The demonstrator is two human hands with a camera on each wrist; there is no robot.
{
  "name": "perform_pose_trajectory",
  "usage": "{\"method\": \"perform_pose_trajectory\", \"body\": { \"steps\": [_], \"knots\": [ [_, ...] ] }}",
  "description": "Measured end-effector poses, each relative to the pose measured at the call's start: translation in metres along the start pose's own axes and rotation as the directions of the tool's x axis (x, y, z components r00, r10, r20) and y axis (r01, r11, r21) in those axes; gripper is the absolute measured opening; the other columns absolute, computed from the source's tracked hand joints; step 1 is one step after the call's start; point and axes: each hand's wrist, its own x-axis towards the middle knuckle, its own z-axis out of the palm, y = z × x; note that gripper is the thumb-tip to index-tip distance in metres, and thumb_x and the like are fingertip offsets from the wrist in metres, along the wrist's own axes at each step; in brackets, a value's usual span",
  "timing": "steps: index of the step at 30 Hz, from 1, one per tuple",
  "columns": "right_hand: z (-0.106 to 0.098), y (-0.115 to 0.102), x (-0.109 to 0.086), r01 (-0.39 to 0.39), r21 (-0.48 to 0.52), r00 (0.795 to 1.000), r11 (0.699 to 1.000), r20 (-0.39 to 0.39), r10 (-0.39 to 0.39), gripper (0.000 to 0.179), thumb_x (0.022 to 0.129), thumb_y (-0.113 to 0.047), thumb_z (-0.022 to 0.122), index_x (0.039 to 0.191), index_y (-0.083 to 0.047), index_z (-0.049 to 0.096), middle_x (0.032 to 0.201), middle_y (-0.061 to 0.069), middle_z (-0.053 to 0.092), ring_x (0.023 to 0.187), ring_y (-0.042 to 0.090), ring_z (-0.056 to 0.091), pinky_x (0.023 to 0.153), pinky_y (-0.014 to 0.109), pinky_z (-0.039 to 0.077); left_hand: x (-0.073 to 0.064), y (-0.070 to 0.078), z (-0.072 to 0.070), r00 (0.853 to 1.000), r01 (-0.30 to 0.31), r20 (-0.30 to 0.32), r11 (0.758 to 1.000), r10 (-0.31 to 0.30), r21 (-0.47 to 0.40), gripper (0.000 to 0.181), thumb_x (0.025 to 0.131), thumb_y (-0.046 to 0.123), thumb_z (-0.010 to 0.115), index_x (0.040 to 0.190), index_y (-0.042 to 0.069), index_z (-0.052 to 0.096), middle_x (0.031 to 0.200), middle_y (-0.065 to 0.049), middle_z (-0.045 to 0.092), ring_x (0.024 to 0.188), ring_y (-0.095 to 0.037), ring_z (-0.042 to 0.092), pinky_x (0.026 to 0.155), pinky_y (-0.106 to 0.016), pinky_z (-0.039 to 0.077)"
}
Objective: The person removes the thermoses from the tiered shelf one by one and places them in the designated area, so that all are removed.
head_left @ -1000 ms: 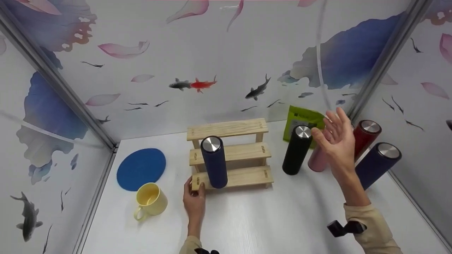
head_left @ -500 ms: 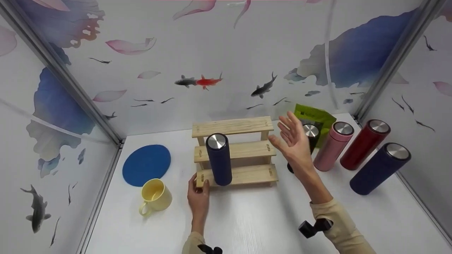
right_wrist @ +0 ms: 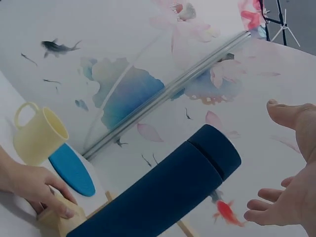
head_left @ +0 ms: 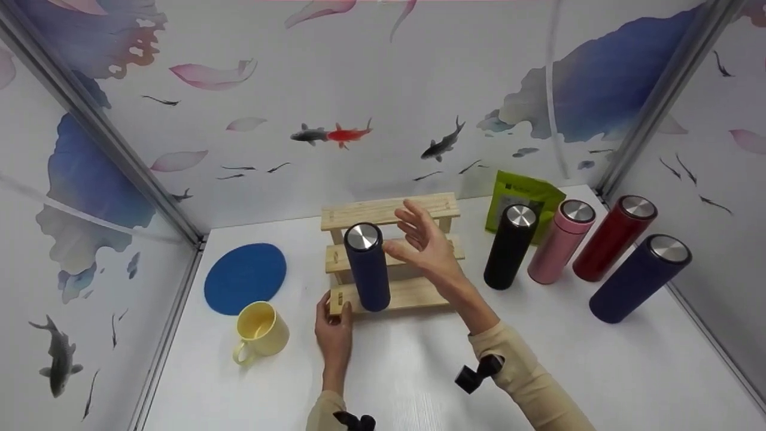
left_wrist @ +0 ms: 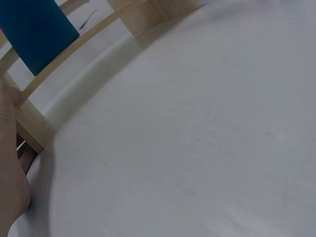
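Note:
A dark blue thermos bottle (head_left: pixel 370 272) with a steel-topped lid stands upright on the lowest step of a three-tier wooden rack (head_left: pixel 419 293). My left hand (head_left: pixel 334 335) grips the left end of that lowest step, thumb on top and fingers around the side; the left wrist view shows the rack's end (left_wrist: pixel 30 126) beside the hand. My right hand (head_left: pixel 428 248) is raised just right of the bottle's upper part, fingers spread and holding nothing. In the right wrist view the bottle (right_wrist: pixel 168 182) lies apart from the right hand (right_wrist: pixel 291 173), between it and the left hand (right_wrist: pixel 42 190).
To the right stand a black bottle (head_left: pixel 510 248), a pink bottle (head_left: pixel 561 242), a red bottle (head_left: pixel 613 239) and another dark blue bottle (head_left: pixel 639 278). Behind them leans a green pouch (head_left: pixel 499 194). At left are a blue round mat (head_left: pixel 245 278) and a yellow mug (head_left: pixel 272 335).
My right hand has moved left, from over the bottles at the right to beside the blue bottle on the rack. The left hand has kept its grip on the rack.

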Motion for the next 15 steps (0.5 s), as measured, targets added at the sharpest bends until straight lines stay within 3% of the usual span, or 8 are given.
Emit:
{"method": "perform_pose_trajectory", "body": {
  "steps": [7,15],
  "knots": [
    [0.023,0.015,0.006,-0.05,0.004,0.995,0.999,0.089,0.05,0.089,0.085,-0.025,0.081,0.158,-0.012,0.032,0.155,0.016,0.045,0.145,0.034,0.041,0.121,0.053,0.026,-0.001,-0.001,-0.001,1.0,0.003,0.018,0.999,-0.003,-0.035,0.05,0.098,0.022,0.069,0.145,0.019,0.051,0.117,-0.011,0.065,0.092,-0.019,0.058,0.074,-0.024,0.05],
    [0.034,0.026,0.009,-0.052,0.0,0.993,0.999,0.106,0.051,0.088,0.084,-0.024,0.083,0.156,-0.01,0.036,0.147,0.017,0.051,0.134,0.032,0.053,0.117,0.049,0.035,0.0,0.0,0.0,1.0,-0.018,0.005,0.999,0.019,-0.045,0.051,0.097,0.018,0.07,0.144,0.015,0.053,0.116,-0.012,0.066,0.086,-0.018,0.057,0.07,-0.022,0.049]
  ]
}}
